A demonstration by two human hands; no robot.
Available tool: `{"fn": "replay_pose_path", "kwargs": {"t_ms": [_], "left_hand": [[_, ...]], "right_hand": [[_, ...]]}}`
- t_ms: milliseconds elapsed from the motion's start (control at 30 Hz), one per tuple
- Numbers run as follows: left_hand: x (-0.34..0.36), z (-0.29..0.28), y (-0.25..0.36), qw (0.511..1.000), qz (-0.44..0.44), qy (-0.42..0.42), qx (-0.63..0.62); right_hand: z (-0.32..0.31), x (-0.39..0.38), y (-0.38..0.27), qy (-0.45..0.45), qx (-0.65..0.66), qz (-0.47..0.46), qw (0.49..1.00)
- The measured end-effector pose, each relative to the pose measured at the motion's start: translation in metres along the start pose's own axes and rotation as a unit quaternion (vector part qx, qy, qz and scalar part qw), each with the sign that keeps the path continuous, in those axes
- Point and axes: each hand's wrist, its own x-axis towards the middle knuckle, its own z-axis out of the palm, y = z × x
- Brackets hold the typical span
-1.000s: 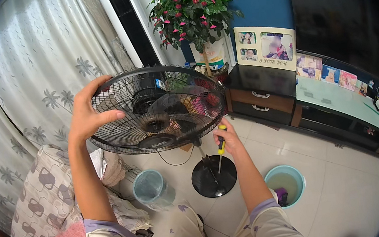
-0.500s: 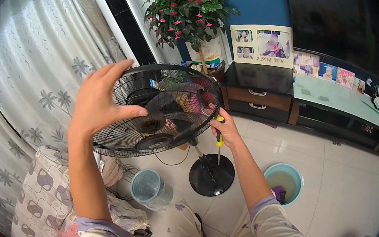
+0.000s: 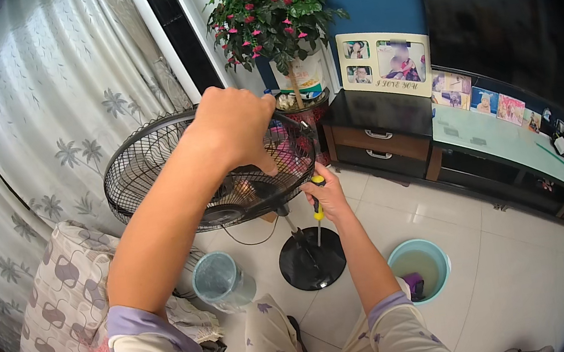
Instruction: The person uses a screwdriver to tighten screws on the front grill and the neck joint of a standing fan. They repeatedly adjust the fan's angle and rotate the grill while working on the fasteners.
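Observation:
A black pedestal fan has a wire guard [image 3: 140, 165] tilted face up, and a round base [image 3: 301, 272] on the floor. My left hand [image 3: 234, 129] is arched over the right part of the guard, thumb spread downward; its bent fingertips are hidden, so I cannot tell what they grip. Just under the guard's right rim, my right hand [image 3: 330, 195] is closed around a yellow-and-black screwdriver [image 3: 319, 210], whose shaft points down in front of the pole.
A blue basin [image 3: 434, 270] and translucent bucket [image 3: 221, 282] stand on the tiles. Fabric-covered furniture [image 3: 58, 302] is at left beside curtains [image 3: 40, 100]. Behind are a potted flowering plant [image 3: 269, 16], photo frame [image 3: 366, 60], low cabinet [image 3: 377, 115] and wall screen [image 3: 489, 24].
My left hand has moved rightward across the guard from its left rim, forearm now slanting over it. The guard has shifted left in view; my right hand still holds the screwdriver, slightly further left.

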Motion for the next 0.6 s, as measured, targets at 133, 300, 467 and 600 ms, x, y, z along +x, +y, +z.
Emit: {"fn": "replay_pose_path", "kwargs": {"t_ms": [133, 300, 467, 600], "left_hand": [[0.018, 0.002, 0.014, 0.999, 0.021, -0.034, 0.025], [0.031, 0.007, 0.025, 0.995, 0.043, -0.074, 0.054], [0.032, 0.007, 0.023, 0.996, 0.057, -0.063, 0.033], [0.028, 0.006, 0.022, 0.996, 0.055, -0.06, 0.023]], "right_hand": [[0.0, -0.002, -0.002, 0.027, -0.001, -0.002, 1.0], [0.005, -0.002, -0.005, 0.008, 0.006, -0.004, 1.0], [-0.018, -0.006, 0.002, 0.068, 0.083, -0.032, 0.994], [-0.068, -0.013, 0.018, 0.203, 0.312, -0.044, 0.927]]}}
